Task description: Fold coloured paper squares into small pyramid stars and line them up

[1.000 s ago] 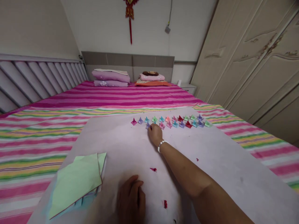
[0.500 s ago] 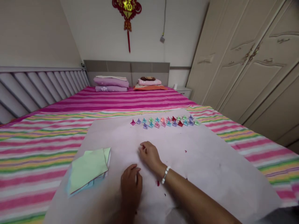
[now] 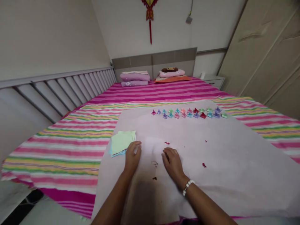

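My left hand (image 3: 133, 156) rests beside a stack of square papers (image 3: 123, 142), pale green on top with light blue below. Its thumb and fingers are apart, and its fingertips are close to the stack's right edge. To the right, my right hand (image 3: 173, 164) lies low over the pale sheet (image 3: 225, 187), fingers loosely bent and thumb apart, with nothing visible in it. A white bead bracelet (image 3: 188, 187) circles that wrist. Farther back, small folded paper shapes (image 3: 189, 114) in many colours stand in two rows.
Dark red scraps (image 3: 204, 165) lie scattered on the sheet, with another scrap (image 3: 154, 178) between my forearms. Striped bedding (image 3: 70, 140) surrounds the sheet. A slatted bed rail (image 3: 77, 84) runs along the left, and folded bedding (image 3: 135, 78) is stacked by the headboard.
The view has turned left. My left hand has moved forward to the paper stack; my right hand has drawn back and to the right, leaving a wider gap between them.
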`<state>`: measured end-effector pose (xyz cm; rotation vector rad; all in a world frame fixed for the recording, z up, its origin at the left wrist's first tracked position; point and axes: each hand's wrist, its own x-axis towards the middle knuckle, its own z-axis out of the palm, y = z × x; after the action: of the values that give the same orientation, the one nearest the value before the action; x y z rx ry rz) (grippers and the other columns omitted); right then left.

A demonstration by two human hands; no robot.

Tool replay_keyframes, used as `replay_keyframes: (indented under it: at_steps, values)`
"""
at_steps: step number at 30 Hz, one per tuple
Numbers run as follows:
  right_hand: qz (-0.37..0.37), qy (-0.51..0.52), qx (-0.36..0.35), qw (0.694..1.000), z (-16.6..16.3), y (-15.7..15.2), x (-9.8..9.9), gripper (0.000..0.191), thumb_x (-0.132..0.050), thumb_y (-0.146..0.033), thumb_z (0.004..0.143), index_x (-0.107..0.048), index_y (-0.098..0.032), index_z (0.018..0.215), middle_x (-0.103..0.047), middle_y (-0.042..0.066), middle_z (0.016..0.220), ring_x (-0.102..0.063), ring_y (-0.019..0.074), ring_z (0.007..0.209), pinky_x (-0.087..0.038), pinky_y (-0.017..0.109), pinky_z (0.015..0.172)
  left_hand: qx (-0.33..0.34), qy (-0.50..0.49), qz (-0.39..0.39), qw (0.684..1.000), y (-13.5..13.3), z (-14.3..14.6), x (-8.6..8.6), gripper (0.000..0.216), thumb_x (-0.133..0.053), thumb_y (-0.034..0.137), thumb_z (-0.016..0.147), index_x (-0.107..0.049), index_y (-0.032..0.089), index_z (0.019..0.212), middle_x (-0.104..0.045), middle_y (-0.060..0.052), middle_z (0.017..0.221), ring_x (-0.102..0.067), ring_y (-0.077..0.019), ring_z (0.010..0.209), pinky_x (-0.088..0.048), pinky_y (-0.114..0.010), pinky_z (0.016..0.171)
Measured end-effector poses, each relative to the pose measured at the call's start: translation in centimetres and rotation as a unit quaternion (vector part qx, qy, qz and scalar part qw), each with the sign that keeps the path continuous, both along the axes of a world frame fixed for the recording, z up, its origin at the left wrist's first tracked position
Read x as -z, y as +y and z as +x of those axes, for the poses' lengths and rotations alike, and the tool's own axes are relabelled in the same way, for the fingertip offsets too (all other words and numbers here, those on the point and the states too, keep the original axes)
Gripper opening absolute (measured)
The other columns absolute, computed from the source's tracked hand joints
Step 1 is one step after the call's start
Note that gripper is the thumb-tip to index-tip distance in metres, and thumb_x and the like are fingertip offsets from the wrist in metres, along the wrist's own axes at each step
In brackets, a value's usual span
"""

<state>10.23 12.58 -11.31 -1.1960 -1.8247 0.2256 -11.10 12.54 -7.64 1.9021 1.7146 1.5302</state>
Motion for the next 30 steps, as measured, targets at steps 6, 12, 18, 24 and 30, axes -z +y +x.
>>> replay_keyframes:
  at_steps: [6, 12, 18, 24, 30]
  values:
    - [0.021, -0.033, 0.009, 0.999, 0.0, -0.1, 1.4, 0.019, -0.048, -0.021, 0.091, -0.066, -0.016, 0.094, -0.068, 0.013, 0.101, -0.056, 0.0265, 0.093, -0.047, 0.042, 0.083, -0.042, 0.034, -0.046, 0.997, 1.1, -7.3, 0.0, 0.038, -0.068, 0.036, 0.073, -0.066, 0.018, 0.106, -0.064, -0.014, 0.121, -0.050, -0.0318, 0.124, -0.037, -0.053, 0.107]
    - [0.029, -0.034, 0.009, 0.999, 0.0, -0.1, 1.3, 0.020, -0.047, -0.022, 0.091, -0.066, -0.017, 0.094, -0.068, 0.013, 0.100, -0.057, 0.0261, 0.091, -0.047, 0.042, 0.081, -0.018, 0.036, -0.092, 0.995, 2.3, -8.8, 0.9, 0.046, -0.073, 0.040, 0.068, -0.068, 0.019, 0.109, -0.060, -0.011, 0.132, -0.041, -0.0325, 0.134, -0.031, -0.053, 0.112]
    - [0.021, -0.030, 0.004, 0.999, 0.1, -0.2, 1.2, 0.022, -0.047, -0.023, 0.091, -0.067, -0.016, 0.093, -0.068, 0.013, 0.100, -0.057, 0.0258, 0.092, -0.047, 0.042, 0.082, -0.003, -0.002, -0.121, 0.993, 2.1, -9.4, 1.4, 0.055, -0.073, 0.048, 0.065, -0.067, 0.020, 0.112, -0.058, -0.012, 0.135, -0.038, -0.0317, 0.137, -0.027, -0.053, 0.113]
    - [0.017, -0.026, 0.004, 0.999, 0.1, -0.2, 1.1, 0.021, -0.047, -0.023, 0.091, -0.067, -0.017, 0.092, -0.068, 0.013, 0.100, -0.056, 0.0257, 0.091, -0.046, 0.042, 0.082, -0.001, -0.060, -0.137, 0.989, 1.9, -9.3, 1.1, 0.052, -0.073, 0.048, 0.065, -0.068, 0.019, 0.108, -0.062, -0.012, 0.129, -0.049, -0.0285, 0.128, -0.030, -0.047, 0.113]
    - [0.016, -0.030, 0.006, 0.999, 0.1, -0.2, 1.1, 0.021, -0.047, -0.021, 0.091, -0.067, -0.015, 0.092, -0.068, 0.013, 0.099, -0.055, 0.0255, 0.092, -0.046, 0.042, 0.084, -0.032, -0.132, -0.113, 0.984, 1.2, -8.4, -1.0, 0.032, -0.067, 0.041, 0.074, -0.072, 0.018, 0.097, -0.072, -0.009, 0.107, -0.061, -0.0259, 0.111, -0.040, -0.042, 0.105]
